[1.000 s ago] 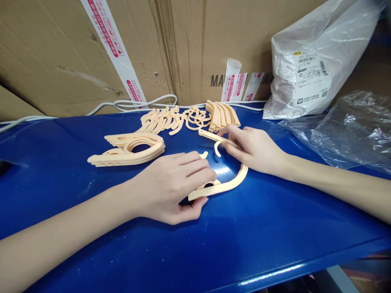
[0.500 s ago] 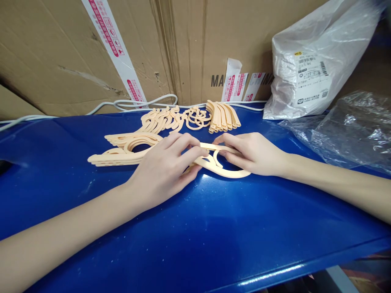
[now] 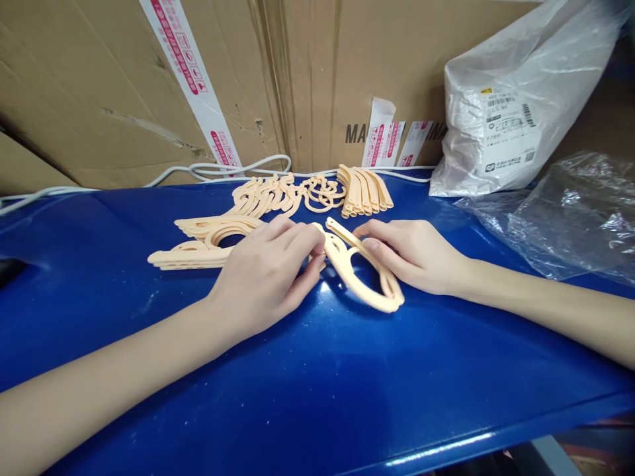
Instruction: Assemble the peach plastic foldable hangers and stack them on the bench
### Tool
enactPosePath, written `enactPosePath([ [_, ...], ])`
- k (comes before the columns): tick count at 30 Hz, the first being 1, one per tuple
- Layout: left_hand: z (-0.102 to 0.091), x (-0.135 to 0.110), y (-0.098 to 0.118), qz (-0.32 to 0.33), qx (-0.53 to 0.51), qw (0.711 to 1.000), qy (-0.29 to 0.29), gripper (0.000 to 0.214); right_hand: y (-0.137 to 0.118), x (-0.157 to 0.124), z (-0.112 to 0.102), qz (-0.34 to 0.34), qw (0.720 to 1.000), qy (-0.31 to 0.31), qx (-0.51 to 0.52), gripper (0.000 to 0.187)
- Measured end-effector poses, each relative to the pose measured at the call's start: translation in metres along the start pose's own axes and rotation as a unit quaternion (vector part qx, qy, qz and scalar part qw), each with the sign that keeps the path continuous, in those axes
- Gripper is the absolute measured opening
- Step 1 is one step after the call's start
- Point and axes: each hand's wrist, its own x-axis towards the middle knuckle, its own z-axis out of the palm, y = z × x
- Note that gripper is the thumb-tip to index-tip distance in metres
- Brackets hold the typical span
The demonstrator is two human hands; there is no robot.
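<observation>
Between my two hands is a cream plastic folding hanger, its right end tilted down toward me. My left hand pinches its left end between thumb and fingers. A narrow straight bar of the hanger stands apart from the curved piece at its upper end. My right hand has its thumb and fingers closed on that bar, near the hanger's right side. Partly hidden behind my left hand lies a stack of similar cream hangers.
Farther back on the blue table are cream hook pieces, thin rings and curved bars. A white cable runs before cardboard boxes. At right stand a labelled white bag and crumpled clear plastic.
The hanger's right end has swung down toward me. Its narrow bar has turned, with the left end now raised away from the curved piece. Both hands stay close to it.
</observation>
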Motion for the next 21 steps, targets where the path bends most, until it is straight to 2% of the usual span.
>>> enactPosePath([
  [5,-0.0004,0.0016,-0.0031,-0.025,-0.034,0.998,-0.041,0.022,-0.0019,-0.0009,0.0000,-0.092,0.996,0.010,0.001,0.035],
  [9,0.0009,-0.0008,-0.0070,-0.031,-0.030,0.998,-0.043,0.031,-0.0055,-0.0002,-0.0004,-0.159,0.987,0.016,-0.031,0.034],
  [12,0.0012,-0.0021,-0.0078,-0.042,-0.045,0.997,-0.047,0.033,-0.0058,0.0008,0.0003,-0.165,0.985,0.014,-0.038,0.033],
  [16,0.0007,-0.0011,-0.0059,-0.072,-0.040,0.993,-0.082,0.035,-0.0041,0.0020,0.0025,-0.167,0.985,0.009,-0.042,0.031],
  [21,0.0002,0.0001,-0.0051,-0.097,-0.008,0.991,-0.095,0.026,-0.0029,0.0030,0.0027,-0.155,0.986,0.014,-0.051,0.025],
])
